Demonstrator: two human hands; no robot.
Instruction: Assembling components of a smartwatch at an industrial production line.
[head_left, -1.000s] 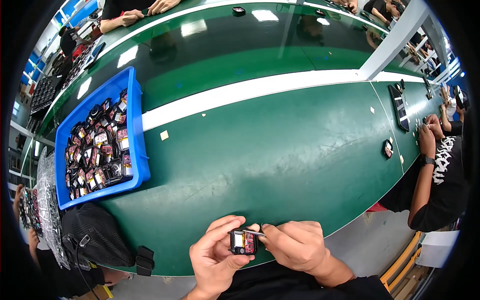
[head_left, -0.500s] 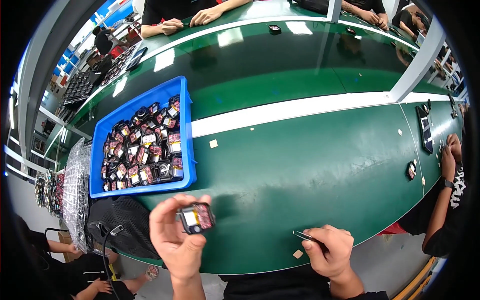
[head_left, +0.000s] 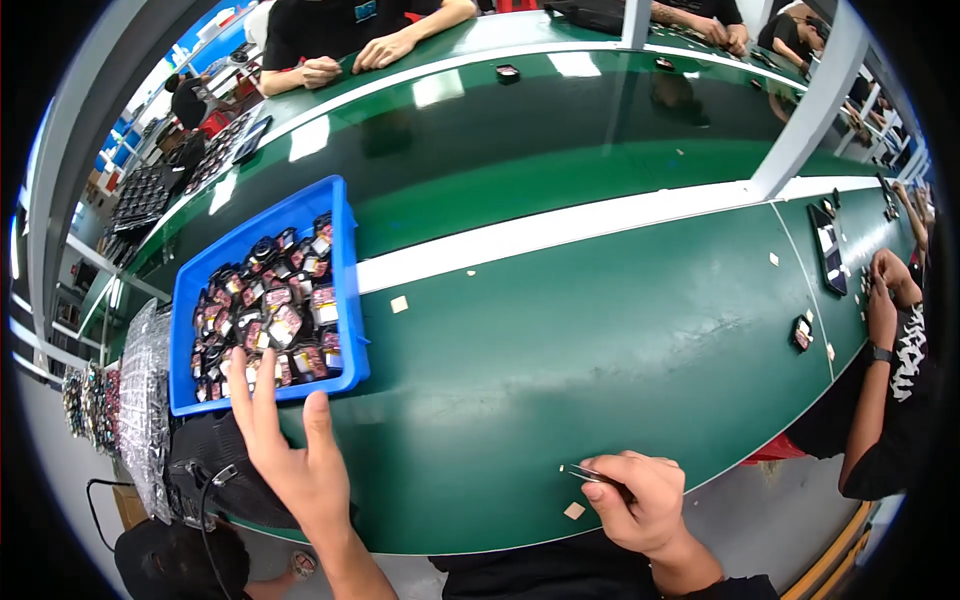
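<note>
Small black cases (head_left: 285, 325) lie heaped in the blue bin (head_left: 347, 300), best handled singly, by their rims. The left hand (head_left: 298, 475), empty, spreads its fingers by the bin's near edge; the right hand (head_left: 642, 500) pinches tweezers (head_left: 588, 473), best kept clear.

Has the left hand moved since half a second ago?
Yes: the left hand has moved leftward against the blue bin, and in this view now overlaps its near rim.

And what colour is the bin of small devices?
The bin is bright blue, best seen in the head view.
</note>
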